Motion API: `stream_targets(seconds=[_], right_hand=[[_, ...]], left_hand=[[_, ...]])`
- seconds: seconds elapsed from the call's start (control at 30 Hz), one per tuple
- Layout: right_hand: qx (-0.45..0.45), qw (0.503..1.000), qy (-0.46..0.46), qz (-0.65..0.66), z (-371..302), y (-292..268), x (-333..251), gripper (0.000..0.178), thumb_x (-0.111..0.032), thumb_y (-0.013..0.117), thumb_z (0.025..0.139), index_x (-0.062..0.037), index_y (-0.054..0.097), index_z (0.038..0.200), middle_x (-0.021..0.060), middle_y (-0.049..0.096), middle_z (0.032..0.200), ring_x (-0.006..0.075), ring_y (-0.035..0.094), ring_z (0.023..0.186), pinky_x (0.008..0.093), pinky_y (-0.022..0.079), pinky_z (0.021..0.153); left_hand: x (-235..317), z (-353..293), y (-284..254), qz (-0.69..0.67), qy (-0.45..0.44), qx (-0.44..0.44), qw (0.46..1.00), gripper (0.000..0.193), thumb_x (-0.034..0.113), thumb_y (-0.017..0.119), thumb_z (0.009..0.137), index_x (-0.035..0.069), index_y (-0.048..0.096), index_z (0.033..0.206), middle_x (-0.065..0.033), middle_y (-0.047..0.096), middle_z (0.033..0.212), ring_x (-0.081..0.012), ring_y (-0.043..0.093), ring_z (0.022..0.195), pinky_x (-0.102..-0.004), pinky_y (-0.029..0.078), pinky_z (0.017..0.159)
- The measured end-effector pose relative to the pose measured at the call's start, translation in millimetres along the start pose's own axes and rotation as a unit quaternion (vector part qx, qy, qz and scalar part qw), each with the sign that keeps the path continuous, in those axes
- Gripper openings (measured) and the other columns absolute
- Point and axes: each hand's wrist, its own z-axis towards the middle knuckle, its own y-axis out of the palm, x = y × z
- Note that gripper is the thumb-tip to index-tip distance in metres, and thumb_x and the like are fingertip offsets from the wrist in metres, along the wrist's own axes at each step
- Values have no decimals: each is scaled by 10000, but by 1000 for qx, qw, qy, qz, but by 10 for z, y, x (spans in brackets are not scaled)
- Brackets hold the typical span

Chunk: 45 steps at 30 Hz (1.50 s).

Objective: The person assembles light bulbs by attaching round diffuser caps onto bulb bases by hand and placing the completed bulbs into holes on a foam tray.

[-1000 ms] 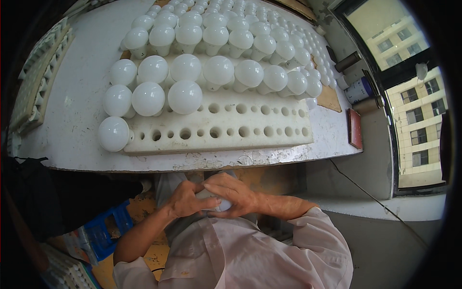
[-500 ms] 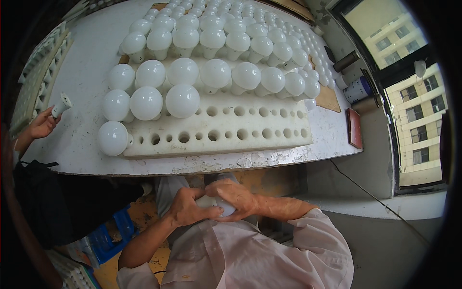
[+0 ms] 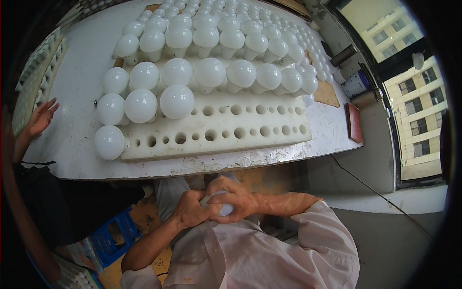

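Note:
A white light bulb (image 3: 224, 208) is held low in front of my body, below the table's front edge. My left hand (image 3: 191, 209) closes round one end of it, and the fingers of my right hand (image 3: 235, 199) wrap over its round cover. Most of the bulb's body is hidden by my fingers. Beyond my hands, a white foam block (image 3: 221, 123) with rows of round holes lies along the near part of the table. Several bulbs (image 3: 176, 102) with white round tops stand at its left and back, and one bulb (image 3: 109, 143) sits at its front left corner.
More rows of bulbs (image 3: 206, 37) fill the far table (image 3: 77, 96). On the left, a co-worker's hand (image 3: 41, 120) is beside a stack of trays (image 3: 36, 82). A red box (image 3: 354, 123) and a white and blue tin (image 3: 357, 83) stand by the window. A blue stool (image 3: 113, 238) is below.
My hands have shifted slightly, with the right fingers now further over the bulb. The co-worker's hand, which held a white bulb part, now shows none and has opened.

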Motion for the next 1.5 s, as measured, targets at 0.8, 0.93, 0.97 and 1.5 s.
stream_targets(seconds=[0.8, 0.93, 0.97, 1.5], right_hand=[[76, 923, 39, -376, 1303, -958, 329, 710, -133, 814, 616, -117, 501, 1253, 182, 406, 1291, 366, 450, 1136, 428, 432, 922], [153, 935, -19, -321, 1159, -1180, 106, 647, -73, 791, 631, -96, 537, 1226, 184, 453, 1263, 340, 480, 1121, 402, 458, 883], [207, 920, -42, -331, 1067, -1303, 95, 616, -35, 776, 634, -83, 550, 1205, 174, 495, 1205, 332, 509, 1086, 389, 470, 860], [134, 812, 332, -461, -493, -3391, 1715, 675, -247, 760, 626, -94, 542, 1247, 213, 606, 1101, 395, 529, 1083, 460, 398, 962]], left_hand=[[-198, 236, 71, -353, 34, -98, 930, 346, 52, 528, 881, -83, 490, 1198, -236, 589, 1178, -283, 657, 925, -251, 507, 631], [-384, 50, -21, -370, 56, -31, 927, 326, 46, 533, 867, -90, 510, 1162, -243, 584, 1188, -289, 660, 918, -261, 510, 620], [-418, -54, -58, -372, 63, 1, 926, 311, 39, 535, 861, -92, 523, 1143, -242, 595, 1170, -289, 665, 900, -266, 512, 617], [-453, -263, -223, -233, 49, 171, 956, 266, -1, 553, 843, -92, 556, 1092, -251, 634, 1080, -275, 680, 818, -267, 512, 606]])
